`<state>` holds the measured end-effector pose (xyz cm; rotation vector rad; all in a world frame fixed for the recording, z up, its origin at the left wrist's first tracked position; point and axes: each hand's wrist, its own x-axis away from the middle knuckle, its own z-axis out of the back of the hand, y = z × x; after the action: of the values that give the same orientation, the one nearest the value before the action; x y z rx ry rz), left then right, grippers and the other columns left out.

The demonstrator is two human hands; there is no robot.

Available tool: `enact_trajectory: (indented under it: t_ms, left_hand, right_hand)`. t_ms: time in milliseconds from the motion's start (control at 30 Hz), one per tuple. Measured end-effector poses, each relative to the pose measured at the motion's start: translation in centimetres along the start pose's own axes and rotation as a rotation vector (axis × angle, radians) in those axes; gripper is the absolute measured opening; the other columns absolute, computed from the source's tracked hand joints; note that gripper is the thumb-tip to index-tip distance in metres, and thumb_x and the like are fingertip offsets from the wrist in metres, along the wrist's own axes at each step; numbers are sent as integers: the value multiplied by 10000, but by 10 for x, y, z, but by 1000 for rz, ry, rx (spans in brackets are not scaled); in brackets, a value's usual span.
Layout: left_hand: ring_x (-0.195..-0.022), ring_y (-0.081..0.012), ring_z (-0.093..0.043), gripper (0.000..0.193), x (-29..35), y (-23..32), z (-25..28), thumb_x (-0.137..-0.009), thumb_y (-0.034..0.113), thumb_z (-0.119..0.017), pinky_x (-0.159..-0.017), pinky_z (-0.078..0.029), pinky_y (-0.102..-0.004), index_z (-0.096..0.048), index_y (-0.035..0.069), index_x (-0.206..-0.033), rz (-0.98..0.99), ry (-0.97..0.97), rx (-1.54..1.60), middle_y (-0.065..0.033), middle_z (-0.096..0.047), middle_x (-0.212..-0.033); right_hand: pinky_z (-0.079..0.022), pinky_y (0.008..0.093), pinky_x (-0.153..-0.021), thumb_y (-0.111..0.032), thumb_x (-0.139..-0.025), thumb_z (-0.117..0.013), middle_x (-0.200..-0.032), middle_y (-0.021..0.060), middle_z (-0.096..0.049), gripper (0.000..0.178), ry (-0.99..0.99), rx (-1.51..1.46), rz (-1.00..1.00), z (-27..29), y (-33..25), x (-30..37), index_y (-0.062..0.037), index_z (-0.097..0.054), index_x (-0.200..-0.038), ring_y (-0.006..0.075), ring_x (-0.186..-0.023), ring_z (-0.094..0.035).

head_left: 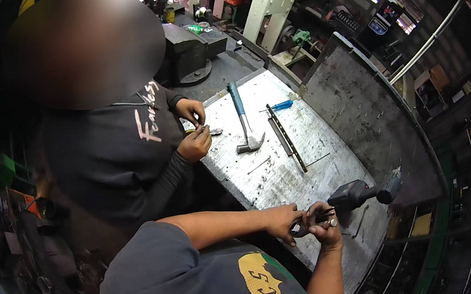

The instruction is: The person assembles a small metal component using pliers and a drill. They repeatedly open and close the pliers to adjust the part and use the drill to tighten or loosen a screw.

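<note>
My left hand (284, 224) and my right hand (324, 232) meet over the near edge of the metal-topped workbench (290, 190). Between them is a dark metal piece (299, 231), partly hidden by my fingers. The fingers of both hands are closed around it. A round, shiny end (333, 223) sticks out beside my right fingers; whether it belongs to the same piece I cannot tell. Just beyond my right hand, a dark power drill (352, 195) lies on its side. Farther off are a claw hammer (241, 113) with a blue handle and a long, dark perforated metal strip (287, 138).
Across the left side, a co-worker's hands (195, 143) pinch a small object. A blue-handled screwdriver (282, 105) touches the strip's far end. Thin rods (360, 221) and small debris lie about. An upright metal panel (363, 111) borders the right side; a bench vise (192, 51) stands at the back.
</note>
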<state>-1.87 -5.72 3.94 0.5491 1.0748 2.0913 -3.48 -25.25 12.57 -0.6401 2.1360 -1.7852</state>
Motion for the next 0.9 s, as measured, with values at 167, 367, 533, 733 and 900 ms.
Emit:
enact_trajectory:
  t_ms: [167,367,533,733,900]
  left_hand:
    - [-948,-422,-710,639,-15,-12,15,-747,448,-908,-844,-565,-502,-679,50,-1191,-131,-23,215,-209,-711,-1033]
    - [-953,-435,-714,660,-4,15,-13,-737,451,-914,-869,-574,-509,-667,58,-1206,128,147,24,-215,-739,-1014]
    - [-1247,-466,-615,775,-2,-21,-3,-733,368,-917,-1051,-503,-503,-592,12,-1340,-272,209,65,-293,-599,-1398]
    - [-965,-459,-721,621,-12,-17,-25,-776,315,-875,-870,-571,-519,-647,25,-1275,80,198,91,-256,-734,-989]
    - [-1177,-437,-655,822,-4,-9,-26,-764,358,-894,-1024,-533,-495,-529,36,-1427,-33,255,117,-262,-663,-1239]
  right_hand:
    - [-537,371,-911,-257,-862,-852,-1036,89,-641,646,290,69,218,-30,7,13,-13,-541,-1373,206,-1021,-645]
    - [-531,311,-852,-226,-878,-835,-964,48,-639,439,612,544,252,-42,21,12,-21,-579,-1170,142,-874,-620]
    - [-555,350,-874,-184,-782,-883,-986,78,-662,547,93,142,-5,-6,-10,-1,-22,-571,-1201,194,-935,-667]
    - [-548,343,-944,-62,-904,-758,-1129,98,-653,515,580,293,261,-52,25,18,-8,-538,-1366,175,-1018,-654]
    - [-517,298,-781,-97,-833,-807,-953,39,-629,451,554,599,352,-29,24,1,-4,-582,-1213,123,-870,-607]
